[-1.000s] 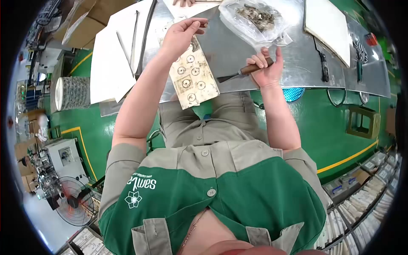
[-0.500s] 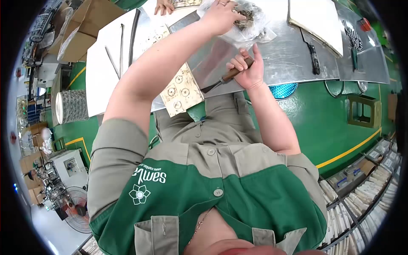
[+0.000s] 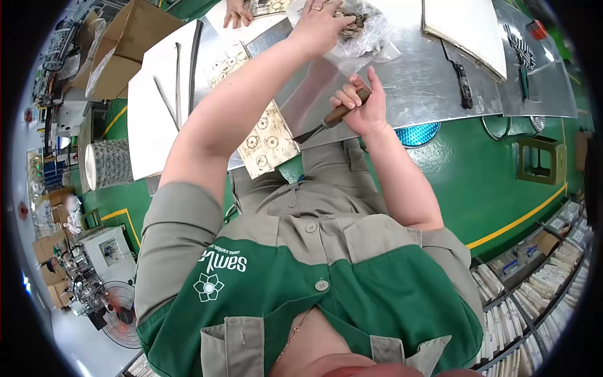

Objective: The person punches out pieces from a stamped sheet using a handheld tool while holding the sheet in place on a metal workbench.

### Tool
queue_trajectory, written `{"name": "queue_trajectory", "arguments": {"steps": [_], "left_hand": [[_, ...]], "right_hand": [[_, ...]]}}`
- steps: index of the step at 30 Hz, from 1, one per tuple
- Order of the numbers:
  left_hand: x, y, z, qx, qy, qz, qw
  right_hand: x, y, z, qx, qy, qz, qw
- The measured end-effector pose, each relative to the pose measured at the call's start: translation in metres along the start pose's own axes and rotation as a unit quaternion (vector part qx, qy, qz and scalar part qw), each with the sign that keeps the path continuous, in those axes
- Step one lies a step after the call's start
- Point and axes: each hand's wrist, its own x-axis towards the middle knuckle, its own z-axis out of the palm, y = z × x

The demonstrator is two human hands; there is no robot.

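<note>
My left hand (image 3: 318, 28) is at the clear plastic bag (image 3: 378, 47), its fingers apart over small brownish metal pieces (image 3: 355, 26); its fingertips are partly hidden. In my right hand (image 3: 363, 105) is the wooden handle (image 3: 344, 112) of a tool with a dark flat blade (image 3: 309, 134). The blade's tip is beside the right edge of a stained, cream-coloured plate (image 3: 267, 141) marked with rings. That plate lies slanted, its near end over the table's front edge, and my left forearm covers its middle.
A co-worker's hand (image 3: 237, 12) rests beside another ringed plate (image 3: 270, 6) at the top. White boards (image 3: 151, 119) with two thin strips lie left on the metal table (image 3: 427, 94). To the right are a white slab (image 3: 468, 28), a black-handled tool (image 3: 465, 88) and green-handled pliers (image 3: 524, 85).
My left hand has moved from above the ringed plate, where it held a small piece, to the pieces in the bag. My right hand still holds the tool.
</note>
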Motion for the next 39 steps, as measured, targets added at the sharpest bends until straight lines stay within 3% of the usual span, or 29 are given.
{"name": "queue_trajectory", "arguments": {"steps": [3, 4, 7, 8, 10, 13, 16, 22, 27, 29, 31, 35, 37, 39], "left_hand": [[-0.002, -0.001, 0.002, 0.018, 0.049, -0.013, 0.999], [-0.014, 0.005, -0.003, 0.110, 0.136, 0.028, 0.984], [-0.016, -0.016, 0.013, 0.011, 0.131, -0.025, 0.991], [-0.022, -0.023, 0.015, 0.044, 0.113, -0.041, 0.992], [-0.043, -0.030, 0.008, 0.016, 0.123, -0.109, 0.986], [-0.091, -0.042, 0.011, -0.080, 0.190, -0.271, 0.940], [-0.154, -0.056, 0.018, -0.091, 0.253, -0.364, 0.892], [-0.284, -0.056, 0.031, -0.087, 0.206, -0.483, 0.847], [-0.302, -0.043, 0.020, -0.120, 0.238, -0.475, 0.839], [-0.300, -0.043, 0.015, -0.141, 0.255, -0.483, 0.826], [-0.302, -0.043, 0.018, -0.162, 0.273, -0.462, 0.828], [-0.307, -0.043, 0.017, -0.199, 0.365, -0.449, 0.791], [-0.308, -0.043, 0.017, -0.195, 0.395, -0.451, 0.776], [-0.309, -0.043, 0.018, -0.192, 0.411, -0.445, 0.772]], "right_hand": [[0.000, 0.000, -0.002, -0.005, 0.007, -0.003, 1.000], [0.001, 0.000, -0.003, -0.002, 0.001, 0.000, 1.000], [-0.002, 0.000, 0.003, 0.002, 0.023, 0.001, 1.000], [-0.003, 0.001, 0.004, -0.002, 0.045, -0.006, 0.999], [-0.002, 0.000, 0.006, -0.001, 0.030, -0.001, 1.000], [-0.001, 0.002, 0.003, 0.009, 0.045, -0.007, 0.999], [0.000, 0.001, 0.005, -0.009, 0.044, -0.008, 0.999], [0.003, -0.006, -0.007, -0.015, 0.019, 0.015, 1.000], [0.039, -0.018, -0.007, -0.001, -0.038, 0.074, 0.997], [0.061, -0.017, -0.006, -0.012, 0.039, 0.041, 0.998], [0.083, -0.005, 0.000, 0.038, -0.017, 0.056, 0.998], [0.096, 0.019, 0.011, 0.059, 0.005, 0.023, 0.998], [0.092, 0.020, 0.010, 0.025, -0.057, 0.056, 0.996], [0.089, 0.019, 0.009, 0.002, -0.045, 0.057, 0.997]]}}
